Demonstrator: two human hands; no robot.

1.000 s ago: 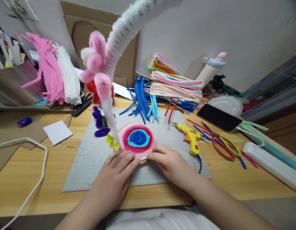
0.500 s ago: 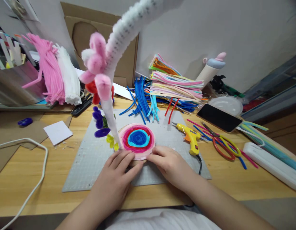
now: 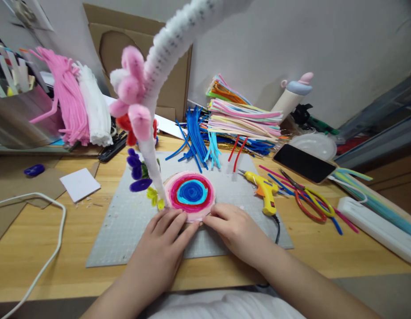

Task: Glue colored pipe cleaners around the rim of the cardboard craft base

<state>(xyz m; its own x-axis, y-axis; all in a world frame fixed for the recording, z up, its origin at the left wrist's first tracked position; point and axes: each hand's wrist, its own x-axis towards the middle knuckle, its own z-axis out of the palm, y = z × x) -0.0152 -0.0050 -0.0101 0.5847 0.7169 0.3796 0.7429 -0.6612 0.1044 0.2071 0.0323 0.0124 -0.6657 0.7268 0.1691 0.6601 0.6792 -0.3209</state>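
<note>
A round disc [image 3: 192, 193] covered in coiled pipe cleaners lies on the grey cutting mat [image 3: 115, 239], with blue at its middle and light blue, red, magenta and pale pink rings around. My left hand [image 3: 164, 241] holds its near left edge, fingertips over the pink rim and thumb against the near side. At the near right edge, my right hand [image 3: 237, 228] pinches the pink rim with thumb and bent fingers. From the disc's left side rises a white fuzzy stem [image 3: 154, 164], arching up right. Pink [image 3: 132, 88], red, purple and yellow fuzzy flowers sit along it.
A yellow glue gun [image 3: 263, 188] lies right of the disc, near scissors [image 3: 312, 204] and a phone [image 3: 303, 163]. Bundled pipe cleaners [image 3: 245, 117] and blue ones [image 3: 194, 135] are behind. A power strip [image 3: 374, 226] is right; a white cable [image 3: 61, 226] runs left.
The stem and its flowers have shifted slightly left in view. My left thumb has moved up a little against the disc's near edge; my right hand is nearly unchanged.
</note>
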